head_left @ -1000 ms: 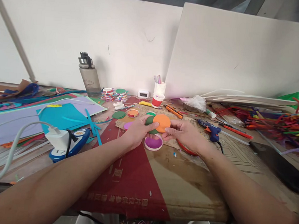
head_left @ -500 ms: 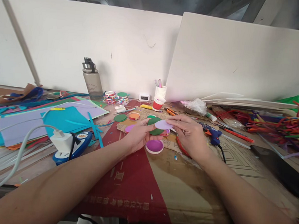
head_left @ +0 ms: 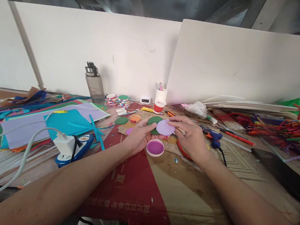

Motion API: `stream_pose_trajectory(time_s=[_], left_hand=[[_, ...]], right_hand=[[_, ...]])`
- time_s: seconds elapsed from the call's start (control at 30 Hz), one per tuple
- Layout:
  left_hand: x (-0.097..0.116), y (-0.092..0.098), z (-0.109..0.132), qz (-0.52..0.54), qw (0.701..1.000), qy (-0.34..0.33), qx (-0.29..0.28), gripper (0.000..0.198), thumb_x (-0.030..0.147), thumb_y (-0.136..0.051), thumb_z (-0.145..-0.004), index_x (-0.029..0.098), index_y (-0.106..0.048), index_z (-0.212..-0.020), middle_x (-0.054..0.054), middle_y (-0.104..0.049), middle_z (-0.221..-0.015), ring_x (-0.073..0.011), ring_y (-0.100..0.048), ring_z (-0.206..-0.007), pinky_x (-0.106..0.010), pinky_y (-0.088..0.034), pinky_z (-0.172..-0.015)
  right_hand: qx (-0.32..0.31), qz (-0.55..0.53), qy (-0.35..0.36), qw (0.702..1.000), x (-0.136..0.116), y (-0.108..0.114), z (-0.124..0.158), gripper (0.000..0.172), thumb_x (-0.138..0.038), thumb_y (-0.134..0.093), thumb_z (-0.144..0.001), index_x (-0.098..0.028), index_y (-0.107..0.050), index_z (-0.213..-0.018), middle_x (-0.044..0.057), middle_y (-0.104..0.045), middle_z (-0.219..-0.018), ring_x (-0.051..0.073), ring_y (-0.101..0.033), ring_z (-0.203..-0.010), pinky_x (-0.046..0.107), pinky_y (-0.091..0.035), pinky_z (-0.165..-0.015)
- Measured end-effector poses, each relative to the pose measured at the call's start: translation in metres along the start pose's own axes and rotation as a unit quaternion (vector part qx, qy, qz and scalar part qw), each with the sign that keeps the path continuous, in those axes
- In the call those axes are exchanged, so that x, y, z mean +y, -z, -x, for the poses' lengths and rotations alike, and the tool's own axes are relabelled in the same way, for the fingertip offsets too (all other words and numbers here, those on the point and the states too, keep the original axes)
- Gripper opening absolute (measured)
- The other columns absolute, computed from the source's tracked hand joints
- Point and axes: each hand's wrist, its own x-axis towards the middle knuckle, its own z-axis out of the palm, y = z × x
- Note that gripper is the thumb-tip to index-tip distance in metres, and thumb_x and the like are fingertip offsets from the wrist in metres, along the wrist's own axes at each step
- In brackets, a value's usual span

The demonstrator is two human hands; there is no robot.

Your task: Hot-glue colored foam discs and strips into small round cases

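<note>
Head view shows a crowded worktable against leaning white panels (head_left: 98, 47), with a dim grey ceiling above. Red card (head_left: 126, 189) and brown cardboard (head_left: 192, 204) cover the middle of the surface. Toward the panels stand a grey bottle (head_left: 94, 85), a small white clock (head_left: 145, 100) and a red-and-white paper cup (head_left: 159, 107). Coloured sheets (head_left: 25, 127) and a blue-and-white power strip (head_left: 74, 151) crowd the left; a blue glue gun (head_left: 215, 137), a dark flat object (head_left: 281, 173) and a tangle of bright strips (head_left: 280, 125) fill the right. The widest working room is between the forearms, where the cardboard runs to the table's near edge with only small scraps on it. Both hands meet above the middle. The left hand (head_left: 141, 136), fingers curled, pinches a dark green disc (head_left: 153, 122) under its thumb; the right hand (head_left: 189, 131), bent in a narrow pinch, grips a lilac disc (head_left: 165, 128) by its far side. Both discs are flat, smooth-looking and round, the lilac overlapping the green; whether more layers lie beneath, I cannot tell. Just below them sits a purple-floored, pale-rimmed round piece (head_left: 155, 148).
</note>
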Motion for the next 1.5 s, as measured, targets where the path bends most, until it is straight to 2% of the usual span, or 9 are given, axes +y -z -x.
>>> stream_pose_trajectory(time_s=[0.13, 0.27, 0.43, 0.57, 0.67, 0.83, 1.13, 1.3, 1.5], left_hand=[[0.001, 0.004, -0.001, -0.008, 1.0, 0.012, 0.019, 0.021, 0.019, -0.066, -0.083, 0.016, -0.062, -0.104, -0.01, -0.073, -0.1, -0.0223, -0.073, -0.082, -0.034, -0.062, -0.064], [0.001, 0.007, -0.002, -0.034, 0.999, 0.012, 0.009, 0.026, 0.026, -0.069, -0.083, 0.018, -0.06, -0.106, -0.009, -0.072, -0.101, -0.0222, -0.073, -0.078, -0.029, -0.059, -0.053], [-0.003, 0.006, -0.003, -0.032, 0.999, -0.001, 0.009, 0.025, 0.024, -0.071, -0.08, 0.019, -0.061, -0.102, -0.008, -0.072, -0.1, -0.0203, -0.072, -0.078, -0.028, -0.058, -0.057], [-0.002, 0.007, -0.004, -0.139, 0.985, -0.101, 0.006, 0.012, 0.021, -0.073, -0.077, 0.017, -0.069, -0.088, -0.008, -0.072, -0.103, -0.0187, -0.069, -0.091, -0.032, -0.057, -0.081], [0.005, 0.007, 0.0, -0.274, 0.941, -0.198, 0.002, 0.003, 0.018, -0.072, -0.076, 0.02, -0.075, -0.077, -0.008, -0.072, -0.113, -0.0216, -0.065, -0.107, -0.036, -0.05, -0.097], [0.014, 0.004, 0.007, -0.359, 0.893, -0.272, 0.011, 0.013, 0.014, -0.071, -0.074, 0.024, -0.075, -0.067, -0.008, -0.073, -0.11, -0.0241, -0.061, -0.114, -0.04, -0.047, -0.101], [0.009, 0.01, 0.003, -0.381, 0.881, -0.279, 0.024, 0.018, 0.009, -0.065, -0.073, 0.023, -0.076, -0.07, -0.008, -0.073, -0.109, -0.0229, -0.063, -0.109, -0.038, -0.049, -0.097], [0.007, 0.014, -0.002, -0.361, 0.909, -0.205, 0.041, 0.018, 0.007, -0.063, -0.07, 0.02, -0.074, -0.073, -0.006, -0.074, -0.104, -0.0197, -0.066, -0.096, -0.031, -0.051, -0.085], [0.002, 0.019, -0.01, -0.321, 0.937, -0.126, 0.058, 0.014, 0.025, -0.069, -0.079, 0.015, -0.07, -0.089, -0.005, -0.073, -0.082, -0.0161, -0.065, -0.074, -0.027, -0.049, -0.07]], right_hand=[[0.006, -0.066, -0.133, 0.989, -0.001, 0.001, -0.001, 0.017, -0.027, -0.054, -0.09, -0.022, -0.069, -0.094, 0.006, -0.073, -0.091, 0.021, -0.068, -0.087, 0.039, -0.053, -0.084], [0.004, -0.234, -0.291, 0.928, 0.001, -0.001, -0.004, 0.018, -0.04, -0.06, -0.084, -0.023, -0.06, -0.091, 0.0, -0.064, -0.068, 0.017, -0.061, -0.059, 0.032, -0.052, -0.059], [0.028, -0.333, -0.367, 0.868, 0.003, -0.003, -0.006, 0.031, -0.045, -0.071, -0.072, -0.021, -0.057, -0.086, -0.005, -0.055, -0.055, 0.012, -0.051, -0.046, 0.023, -0.04, -0.044], [0.018, -0.393, -0.381, 0.837, 0.0, -0.003, -0.005, 0.034, -0.046, -0.075, -0.069, -0.021, -0.055, -0.081, -0.007, -0.049, -0.048, 0.009, -0.044, -0.042, 0.021, -0.033, -0.042], [-0.011, -0.432, -0.383, 0.816, -0.003, -0.004, -0.005, 0.036, -0.045, -0.078, -0.067, -0.021, -0.055, -0.079, -0.006, -0.051, -0.051, 0.009, -0.043, -0.042, 0.022, -0.034, -0.042], [-0.041, -0.443, -0.379, 0.812, -0.005, -0.007, -0.004, 0.035, -0.046, -0.078, -0.068, -0.02, -0.058, -0.082, -0.003, -0.058, -0.063, 0.009, -0.047, -0.047, 0.023, -0.039, -0.046], [-0.045, -0.471, -0.371, 0.799, -0.009, -0.008, -0.004, 0.036, -0.042, -0.081, -0.067, -0.018, -0.059, -0.084, -0.004, -0.058, -0.066, 0.007, -0.049, -0.049, 0.021, -0.039, -0.045], [-0.016, -0.444, -0.395, 0.804, -0.007, -0.008, -0.004, 0.036, -0.043, -0.081, -0.064, -0.018, -0.056, -0.074, -0.004, -0.056, -0.059, 0.007, -0.047, -0.045, 0.021, -0.037, -0.042], [0.003, -0.418, -0.422, 0.804, -0.008, -0.005, -0.007, 0.034, -0.041, -0.079, -0.064, -0.019, -0.055, -0.071, -0.005, -0.051, -0.046, 0.008, -0.043, -0.039, 0.02, -0.034, -0.039]])
